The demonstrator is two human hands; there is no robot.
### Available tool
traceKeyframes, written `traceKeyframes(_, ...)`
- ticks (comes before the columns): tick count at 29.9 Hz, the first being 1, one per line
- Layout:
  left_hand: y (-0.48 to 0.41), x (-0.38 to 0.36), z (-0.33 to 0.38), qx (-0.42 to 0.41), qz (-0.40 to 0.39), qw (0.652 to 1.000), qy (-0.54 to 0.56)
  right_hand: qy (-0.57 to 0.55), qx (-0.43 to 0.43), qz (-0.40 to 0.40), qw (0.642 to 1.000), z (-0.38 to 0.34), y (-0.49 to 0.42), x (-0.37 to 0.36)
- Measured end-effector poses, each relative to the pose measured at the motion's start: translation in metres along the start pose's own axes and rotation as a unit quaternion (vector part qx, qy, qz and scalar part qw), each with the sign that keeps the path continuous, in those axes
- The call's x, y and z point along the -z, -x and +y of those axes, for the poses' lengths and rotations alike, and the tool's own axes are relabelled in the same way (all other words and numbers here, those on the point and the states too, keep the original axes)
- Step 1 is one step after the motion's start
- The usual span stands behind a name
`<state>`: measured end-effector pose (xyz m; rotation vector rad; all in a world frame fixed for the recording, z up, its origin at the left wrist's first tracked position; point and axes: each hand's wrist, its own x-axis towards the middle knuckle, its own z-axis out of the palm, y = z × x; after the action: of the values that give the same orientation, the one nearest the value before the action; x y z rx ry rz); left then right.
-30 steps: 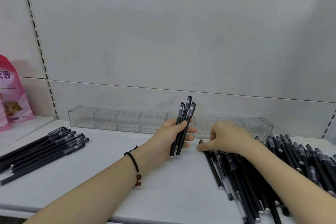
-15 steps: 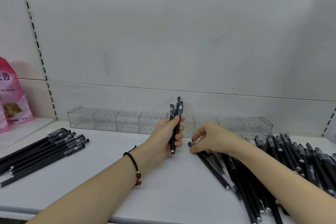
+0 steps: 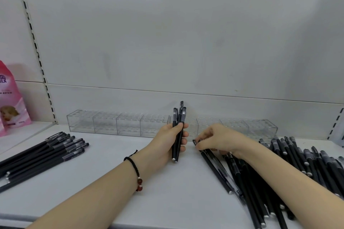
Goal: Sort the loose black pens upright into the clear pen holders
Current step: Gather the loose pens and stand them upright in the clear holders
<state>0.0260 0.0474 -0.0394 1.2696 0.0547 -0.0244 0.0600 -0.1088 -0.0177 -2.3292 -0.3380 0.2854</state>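
while before clear holders (image 3: pixel 119 124), pens (image 3: pixel 179 120) in left hand (image 3: pixel 163 145)

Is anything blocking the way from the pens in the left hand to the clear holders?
Nothing visible. The left hand holds the pens right before the clear holders; only shelf lies between.

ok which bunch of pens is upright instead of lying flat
The small bundle gripped in the left hand stands upright in front of the clear holders; the left pile and the larger right pile both lie flat on the shelf.
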Motion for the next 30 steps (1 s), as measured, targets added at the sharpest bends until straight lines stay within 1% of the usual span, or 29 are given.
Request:
traceKeyframes(6,0.001,-0.003,0.000,0.023,0.015,1.000,0.004,-0.047,0.006,0.023,0.999,-0.002,0.005,0.008)
traceKeyframes(9,0.002,-0.003,0.000,0.032,0.011,0.999,0.019,-0.065,0.033,0.054,0.996,-0.005,0.008,0.011)
traceKeyframes(12,0.007,-0.005,0.000,0.041,-0.017,0.999,0.025,-0.132,0.072,0.084,0.985,-0.008,0.008,0.015)
traceKeyframes(14,0.011,-0.009,0.001,0.041,-0.043,0.998,0.034,-0.191,0.092,0.082,0.974,-0.009,0.009,0.018)
traceKeyframes(16,0.014,-0.013,0.001,0.035,-0.076,0.996,0.040,-0.227,0.106,0.084,0.964,-0.010,0.011,0.018)
traceKeyframes(19,0.017,-0.015,-0.001,0.026,-0.121,0.992,0.017,-0.257,0.116,0.101,0.954,-0.011,0.010,0.018)
traceKeyframes(22,0.017,-0.016,-0.004,0.030,-0.126,0.991,0.018,-0.257,0.115,0.112,0.953,-0.009,0.010,0.019)
traceKeyframes(24,0.016,-0.016,-0.005,0.036,-0.129,0.991,0.023,-0.226,0.116,0.110,0.961,-0.008,0.010,0.022)
traceKeyframes(26,0.014,-0.015,-0.005,0.043,-0.125,0.991,0.029,-0.150,0.119,0.108,0.976,-0.006,0.011,0.030)
traceKeyframes(28,0.012,-0.014,-0.005,0.042,-0.110,0.992,0.036,-0.020,0.102,0.111,0.988,0.000,0.012,0.041)
traceKeyframes(30,0.010,-0.013,-0.004,0.037,-0.095,0.993,0.050,0.126,0.056,0.101,0.985,0.009,0.012,0.049)
